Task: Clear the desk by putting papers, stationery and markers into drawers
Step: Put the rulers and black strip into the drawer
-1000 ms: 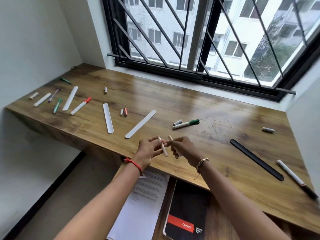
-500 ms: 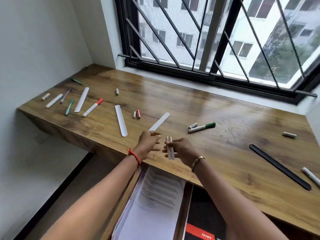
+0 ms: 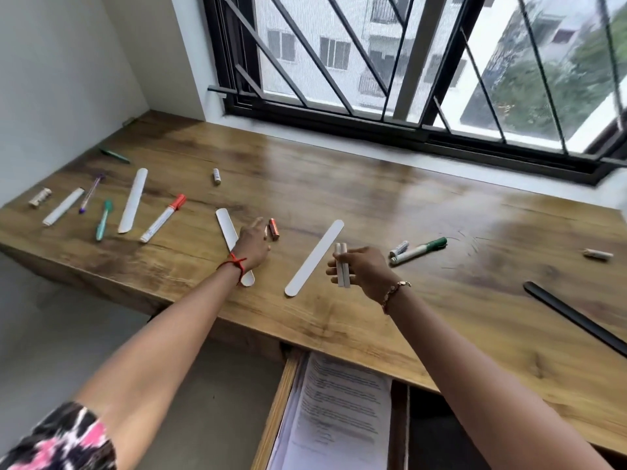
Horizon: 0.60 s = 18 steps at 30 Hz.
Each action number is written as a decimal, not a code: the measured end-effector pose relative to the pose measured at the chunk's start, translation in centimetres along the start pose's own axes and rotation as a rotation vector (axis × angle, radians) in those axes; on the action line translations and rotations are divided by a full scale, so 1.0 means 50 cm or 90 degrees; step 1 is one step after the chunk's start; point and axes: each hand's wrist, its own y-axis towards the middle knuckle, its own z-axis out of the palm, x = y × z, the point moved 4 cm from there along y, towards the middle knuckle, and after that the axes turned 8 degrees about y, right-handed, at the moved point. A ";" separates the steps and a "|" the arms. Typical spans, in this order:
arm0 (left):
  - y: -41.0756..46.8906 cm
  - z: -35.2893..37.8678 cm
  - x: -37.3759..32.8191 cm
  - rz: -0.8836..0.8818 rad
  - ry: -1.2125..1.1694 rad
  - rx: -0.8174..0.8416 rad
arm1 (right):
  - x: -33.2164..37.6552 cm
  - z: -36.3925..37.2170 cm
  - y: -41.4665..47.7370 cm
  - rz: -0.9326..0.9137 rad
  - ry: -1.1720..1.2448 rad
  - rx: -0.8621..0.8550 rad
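Left hand (image 3: 252, 244) nearest: fingers (image 3: 260, 224) straight, orange stub (image 3: 274, 228) just right of fingertips, long axis toward window (image 3: 412, 45); right hand (image 3: 364, 271) pinches two white sticks (image 3: 342, 270).

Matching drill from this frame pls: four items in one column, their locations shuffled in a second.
1. white sticks
2. green-capped marker
3. papers
4. black strip

A. in the open drawer
B. on the desk, far right
C. gripped by the right hand
D. on the desk, beside a small white piece

Pairs: 1-C, 2-D, 3-A, 4-B
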 end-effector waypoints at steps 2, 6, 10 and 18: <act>0.022 0.005 0.003 0.008 0.032 0.027 | 0.002 -0.001 0.005 0.001 0.008 -0.002; 0.048 0.008 0.007 0.007 0.047 0.022 | -0.001 -0.005 0.004 0.016 0.021 0.008; 0.050 0.016 0.019 -0.006 0.024 -0.012 | -0.013 -0.013 -0.008 0.037 0.008 0.026; 0.013 0.023 0.017 -0.003 0.106 -0.065 | -0.014 -0.035 -0.030 0.036 -0.001 0.036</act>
